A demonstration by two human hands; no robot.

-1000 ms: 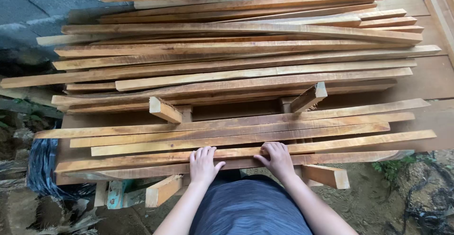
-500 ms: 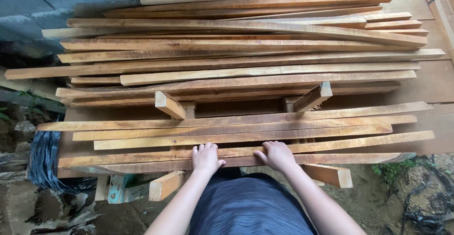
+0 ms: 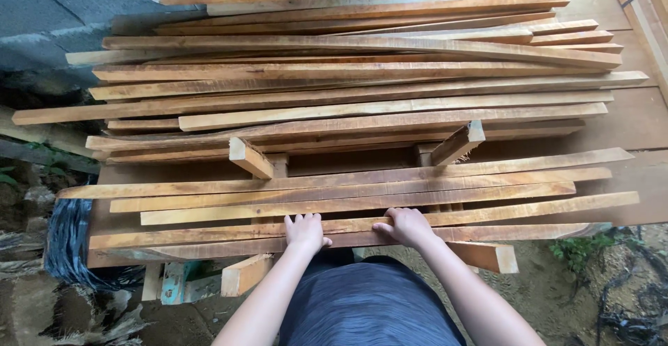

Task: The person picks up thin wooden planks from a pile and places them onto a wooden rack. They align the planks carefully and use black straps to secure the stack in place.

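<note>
Left hand: the left hand (image 3: 305,230) lies palm down on the nearest wooden slat (image 3: 209,236), fingers spread and flat; it presses and closes around nothing.
Right hand: the right hand (image 3: 406,225) rests on the same slat, fingers curled over its far edge, thumb pointing toward the left hand; whether it really clamps the slat, I cannot tell.
Nearest wooden slat: it is long and thin, directly under both hands, and runs out far to each side of them, at the near edge of the stack.
Front slats: just beyond the fingertips, a few more slats (image 3: 348,194) lie side by side, parallel to the held one.
Cross blocks: beyond these, two short blocks (image 3: 250,158) (image 3: 458,143) stand slanted, one beyond each hand.
Rear pile: well apart from the hands, a larger heap of slats (image 3: 362,74).
Below the hands: ends of short timber pieces (image 3: 487,255) stick out under the slat, beside the right wrist.
Grey block wall: far left, behind the pile (image 3: 62,12).
</note>
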